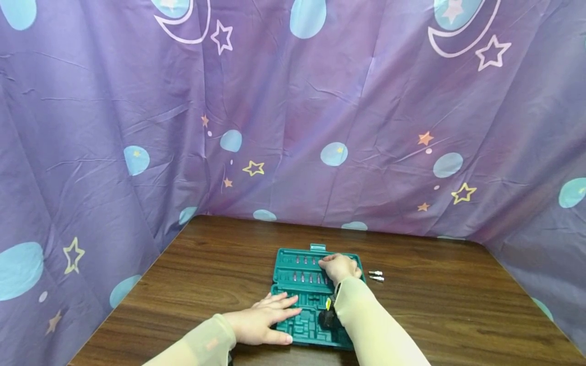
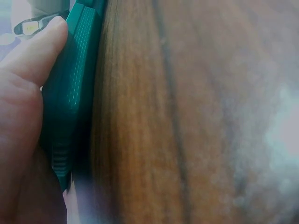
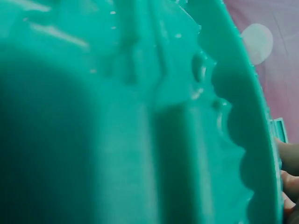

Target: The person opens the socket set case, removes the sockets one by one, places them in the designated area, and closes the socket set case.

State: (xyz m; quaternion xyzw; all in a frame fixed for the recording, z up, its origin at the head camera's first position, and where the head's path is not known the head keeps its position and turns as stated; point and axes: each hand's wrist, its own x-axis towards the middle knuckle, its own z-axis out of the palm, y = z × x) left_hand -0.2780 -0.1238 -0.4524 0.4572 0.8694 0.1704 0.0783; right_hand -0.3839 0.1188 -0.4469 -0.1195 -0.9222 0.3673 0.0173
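A green plastic tool case (image 1: 287, 265) lies open on the wooden table (image 1: 448, 305), with rows of small metal bits (image 1: 305, 278) in its far half. My left hand (image 1: 263, 320) rests flat on the case's near left part, fingers straight. In the left wrist view its thumb (image 2: 32, 60) lies against the case's ribbed side (image 2: 74, 93). My right hand (image 1: 340, 267) sits on the far right of the case, fingers curled down toward the top row of bits. Whether it pinches one is hidden. The right wrist view shows only the case's moulded inside (image 3: 140, 116).
Two loose metal bits (image 1: 376, 276) lie on the table just right of the case. A purple curtain (image 1: 293, 127) with stars and moons closes in the table at the back and both sides. A dark wrist device (image 1: 327, 315) hangs over the case's near right.
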